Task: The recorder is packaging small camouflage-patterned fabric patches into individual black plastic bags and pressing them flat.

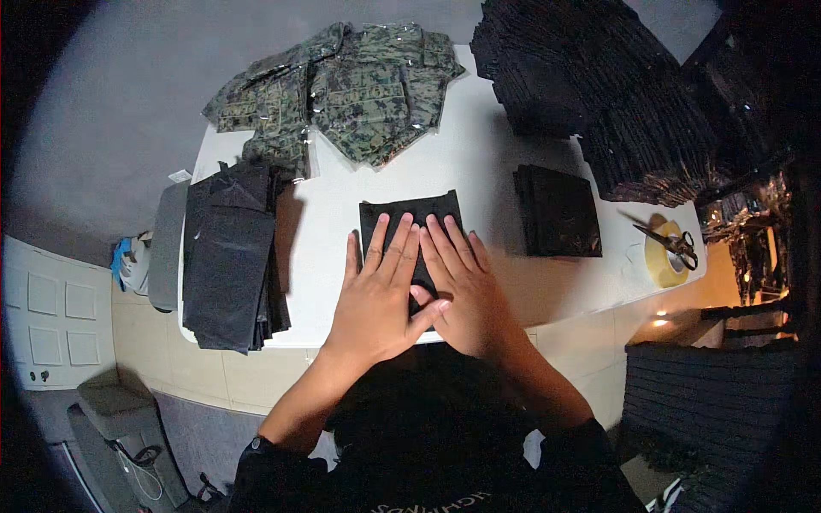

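Left hand [375, 299] and right hand [469, 295] lie flat, gripping nothing, on black piece [434, 206] (material unclear); uneven pressure could crease it.

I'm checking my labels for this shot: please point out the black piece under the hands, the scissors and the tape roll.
Black piece [419, 208], head view: the bare strip near its far edge.
Scissors [674, 244], head view: near the pivot.
Tape roll [655, 263], head view: its yellow left part.
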Demonstrator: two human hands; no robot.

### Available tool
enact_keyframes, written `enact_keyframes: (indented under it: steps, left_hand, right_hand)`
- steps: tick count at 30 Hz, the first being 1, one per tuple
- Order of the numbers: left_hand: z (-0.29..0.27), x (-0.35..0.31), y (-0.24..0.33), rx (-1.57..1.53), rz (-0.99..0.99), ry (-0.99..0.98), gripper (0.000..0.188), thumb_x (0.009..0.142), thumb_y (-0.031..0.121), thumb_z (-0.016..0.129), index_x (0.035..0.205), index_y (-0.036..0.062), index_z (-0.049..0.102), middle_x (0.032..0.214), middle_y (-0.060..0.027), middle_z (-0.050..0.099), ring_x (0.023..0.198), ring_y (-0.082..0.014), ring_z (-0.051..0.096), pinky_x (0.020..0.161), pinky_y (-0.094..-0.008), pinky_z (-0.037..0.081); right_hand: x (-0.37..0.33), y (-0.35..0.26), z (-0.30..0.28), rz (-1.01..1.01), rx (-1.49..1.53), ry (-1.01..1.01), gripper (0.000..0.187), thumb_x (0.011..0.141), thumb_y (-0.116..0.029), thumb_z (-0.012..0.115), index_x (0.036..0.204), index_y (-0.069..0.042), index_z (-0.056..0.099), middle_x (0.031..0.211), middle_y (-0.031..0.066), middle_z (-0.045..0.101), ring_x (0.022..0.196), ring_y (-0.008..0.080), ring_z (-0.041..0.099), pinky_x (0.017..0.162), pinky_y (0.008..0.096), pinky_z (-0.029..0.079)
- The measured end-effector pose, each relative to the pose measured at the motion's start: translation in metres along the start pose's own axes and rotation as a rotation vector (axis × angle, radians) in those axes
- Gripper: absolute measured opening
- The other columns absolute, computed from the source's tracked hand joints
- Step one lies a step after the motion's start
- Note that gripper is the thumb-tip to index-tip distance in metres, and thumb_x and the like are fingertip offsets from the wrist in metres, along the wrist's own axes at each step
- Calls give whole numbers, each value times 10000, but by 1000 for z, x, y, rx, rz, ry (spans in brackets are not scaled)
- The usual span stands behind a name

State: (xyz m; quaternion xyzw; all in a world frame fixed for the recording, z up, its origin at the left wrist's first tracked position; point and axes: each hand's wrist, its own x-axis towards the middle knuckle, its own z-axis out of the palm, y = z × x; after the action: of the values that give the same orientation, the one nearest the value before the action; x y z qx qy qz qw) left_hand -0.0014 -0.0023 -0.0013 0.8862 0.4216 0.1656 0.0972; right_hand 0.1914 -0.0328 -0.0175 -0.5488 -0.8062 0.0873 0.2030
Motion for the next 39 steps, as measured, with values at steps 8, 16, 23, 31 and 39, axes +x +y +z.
enact_keyframes:
  steps: [8, 16, 23, 31, 39]
  left_hand:
    - [-2, 4, 1, 5, -32, -62, 1032, 1018, 714, 594, 1702, -34, 399, 1797, -239, 350, 1682, -482, 264, 1322, -741, 138]
    - [1, -5, 2, -44, -148, 133, 929, 1033, 558, 669, 1685, -51, 411, 1729, -343, 393, 1649, -527, 306, 1329, -673, 225]
    - [0, -10, 2, -478, -348, 344, 820, 991, 0, 742, 1709, 2, 345, 1508, -345, 568, 1374, -452, 624, 1168, -520, 507]
    - [-6, 54, -28, -1338, -507, 408, 765, 915, -151, 779, 1600, 63, 517, 1186, -85, 731, 1016, -158, 719, 886, -301, 601]
    - [-71, 38, -15, -1032, -5, 546, 559, 896, -135, 801, 1412, 17, 650, 1103, -39, 752, 1094, -128, 709, 1048, -325, 534]
  right_hand:
    - [2, 0, -1, 6, -52, -22, 826, 1085, -427, 611, 1702, 65, 366, 1763, 278, 376, 1662, 456, 310, 1352, 629, 211]
    - [-6, -4, -16, 127, 34, 117, 855, 1047, -424, 703, 1679, 53, 383, 1716, 333, 398, 1627, 479, 352, 1342, 635, 228]
    - [-19, -1, -10, 163, -14, 169, 895, 1004, -304, 795, 1705, 30, 350, 1668, 309, 477, 1570, 461, 451, 1333, 583, 281]
    - [63, 69, 12, 341, 897, 457, 998, 960, -42, 857, 1738, -40, 233, 1469, 275, 640, 1338, 272, 660, 1073, 418, 568]
    - [43, 27, -110, -210, 536, 443, 529, 928, -9, 839, 1417, -47, 641, 1100, 109, 803, 979, 199, 775, 888, 371, 617]
